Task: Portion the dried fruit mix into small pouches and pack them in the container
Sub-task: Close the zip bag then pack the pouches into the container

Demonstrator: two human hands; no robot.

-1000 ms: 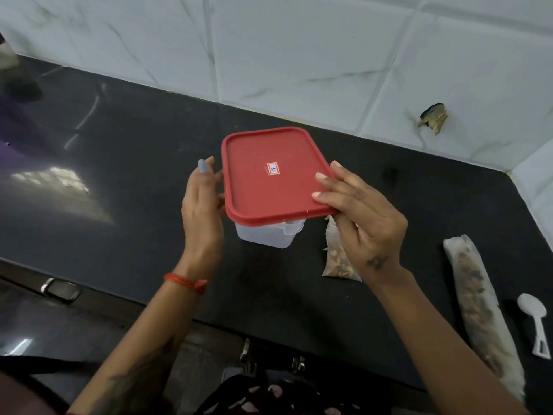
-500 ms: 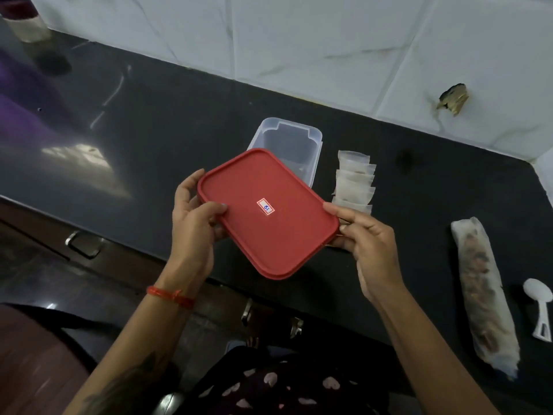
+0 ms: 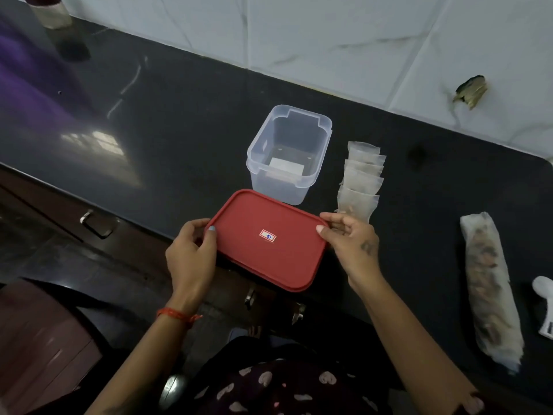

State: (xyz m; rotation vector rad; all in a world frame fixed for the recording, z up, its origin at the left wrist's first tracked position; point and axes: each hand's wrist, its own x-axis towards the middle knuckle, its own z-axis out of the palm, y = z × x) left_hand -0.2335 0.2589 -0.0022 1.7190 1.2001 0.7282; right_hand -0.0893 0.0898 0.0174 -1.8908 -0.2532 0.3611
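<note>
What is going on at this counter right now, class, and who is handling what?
A person holds a red lid by its short ends, left hand on one and right hand on the other, above the counter's near edge. The clear container stands open on the black counter, with no pouches inside. A row of small filled pouches lies beside it. Further right lie a long bag of dried fruit mix and a white scoop.
</note>
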